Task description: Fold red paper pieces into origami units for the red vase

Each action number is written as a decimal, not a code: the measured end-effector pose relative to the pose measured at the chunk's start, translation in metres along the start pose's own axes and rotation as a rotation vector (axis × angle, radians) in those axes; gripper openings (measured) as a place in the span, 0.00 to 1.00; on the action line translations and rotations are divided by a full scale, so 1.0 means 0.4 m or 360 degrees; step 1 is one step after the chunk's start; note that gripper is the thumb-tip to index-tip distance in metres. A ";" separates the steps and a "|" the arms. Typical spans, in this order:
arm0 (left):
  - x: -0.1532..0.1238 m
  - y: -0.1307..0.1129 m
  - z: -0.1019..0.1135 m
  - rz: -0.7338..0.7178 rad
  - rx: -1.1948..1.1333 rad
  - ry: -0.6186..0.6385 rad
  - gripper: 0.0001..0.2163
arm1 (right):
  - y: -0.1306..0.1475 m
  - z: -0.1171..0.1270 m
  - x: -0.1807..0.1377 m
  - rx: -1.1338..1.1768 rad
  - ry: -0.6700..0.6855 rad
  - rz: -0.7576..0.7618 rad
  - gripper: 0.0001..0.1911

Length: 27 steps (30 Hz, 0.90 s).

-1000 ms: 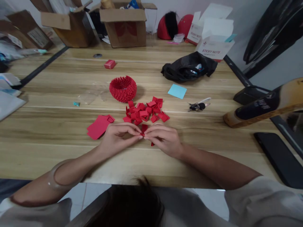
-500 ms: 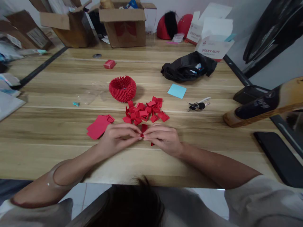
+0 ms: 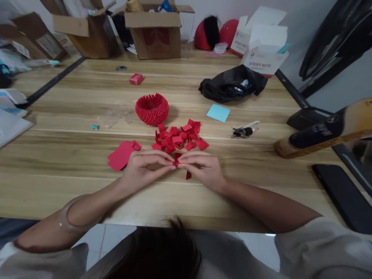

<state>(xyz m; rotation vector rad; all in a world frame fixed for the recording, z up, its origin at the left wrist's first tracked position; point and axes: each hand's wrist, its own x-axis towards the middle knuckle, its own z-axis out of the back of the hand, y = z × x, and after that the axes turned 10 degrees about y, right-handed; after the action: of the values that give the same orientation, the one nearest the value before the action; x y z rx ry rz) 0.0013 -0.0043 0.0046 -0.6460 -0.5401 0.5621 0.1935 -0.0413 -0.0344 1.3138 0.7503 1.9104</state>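
**Red paper piece (image 3: 176,163) is centered between both pinches, neither hand nearer**

My left hand (image 3: 138,170) sits to its left, my right hand (image 3: 205,168) to its right. Fingertips almost meet at the paper. Both pinches are closed down on it, thumb on the near side, forefinger on the far side, with an open arch behind each pinch. Grip looks light, my read. Other fingers overlap, so can't tell how curled they are.

Key relation: the paper is on the line joining the two pinches. The sliver that shows runs roughly left to right. True long axis is under the fingers, no call on that. A red flap (image 3: 178,155) shows just beyond the tips, pointing away from me. Can't tell if it's part of the held paper or a separate bit on the table (image 3: 247,201).

Neighbors:
- Narrow red strip (image 3: 188,175) on the near side of my right fingers, long axis roughly toward me. Right hand is clearly nearer. Touching or not, can't tell.
- Loose pile of red pieces (image 3: 177,141) just past the fingertips, straight ahead.
- Stack of red sheets (image 3: 119,155) just beyond my left hand, off to the left.
- Red paper bowl (image 3: 152,110), upright, past the pile and slightly left.
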 end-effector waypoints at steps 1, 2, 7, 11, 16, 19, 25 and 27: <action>0.000 0.001 -0.001 -0.0002 -0.0010 -0.0007 0.01 | 0.001 0.000 0.000 -0.0033 -0.0003 0.0039 0.03; 0.000 0.002 -0.003 -0.0002 -0.0023 -0.0017 0.01 | 0.002 0.001 0.001 -0.0061 -0.0002 0.0073 0.04; -0.001 0.009 -0.007 0.0025 -0.0090 -0.0070 0.01 | 0.003 0.004 0.003 -0.0120 0.0022 0.0145 0.06; 0.000 0.009 -0.006 0.0018 -0.0100 -0.0091 0.01 | 0.002 0.008 0.006 -0.0153 0.0087 0.0154 0.07; 0.006 0.006 -0.005 -0.0027 -0.0058 -0.0042 0.01 | -0.003 0.007 0.001 -0.0192 0.0122 0.0217 0.07; 0.008 0.005 -0.004 -0.0069 -0.0099 0.0051 0.02 | -0.005 0.005 -0.004 -0.0195 0.0113 0.0207 0.06; 0.006 0.008 -0.005 -0.0048 -0.0155 0.0141 0.03 | -0.009 0.002 -0.008 -0.0110 0.0117 0.0205 0.05; 0.005 0.009 -0.005 -0.0045 -0.0161 0.0154 0.03 | -0.009 0.002 -0.006 -0.0082 0.0120 0.0204 0.04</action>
<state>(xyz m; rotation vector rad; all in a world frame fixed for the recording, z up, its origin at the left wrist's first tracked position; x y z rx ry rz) 0.0028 -0.0016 0.0012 -0.7564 -0.4881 0.4769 0.1956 -0.0411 -0.0384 1.2914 0.6636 2.0770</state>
